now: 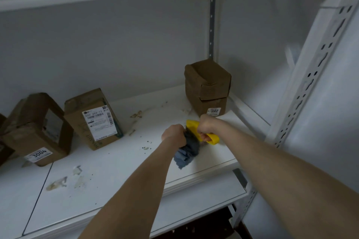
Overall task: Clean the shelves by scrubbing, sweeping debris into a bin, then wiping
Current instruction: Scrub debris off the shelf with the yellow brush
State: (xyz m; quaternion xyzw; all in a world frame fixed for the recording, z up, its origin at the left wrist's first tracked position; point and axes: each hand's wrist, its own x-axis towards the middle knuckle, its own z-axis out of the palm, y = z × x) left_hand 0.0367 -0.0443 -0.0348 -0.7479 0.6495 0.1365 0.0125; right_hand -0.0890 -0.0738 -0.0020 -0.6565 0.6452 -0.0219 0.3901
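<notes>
My left hand point(173, 135) is closed around a crumpled blue-grey cloth point(186, 153) that hangs down onto the white shelf point(116, 163). Right beside it, my right hand point(206, 125) grips a yellow plastic scraper-like tool point(210, 137) by its handle, its yellow end poking out behind my fist. Both hands meet over the right part of the shelf, the cloth touching the tool. Dried stains point(57, 183) and small dark crumbs point(146, 148) are scattered across the shelf.
Brown parcels stand on the shelf: one labelled 1002 point(207, 87) just behind my hands, one with a white label point(93, 118) at centre-left, one labelled 3004 point(37, 130) at far left. A perforated metal upright point(310, 75) rises at the right. Another shelf is overhead.
</notes>
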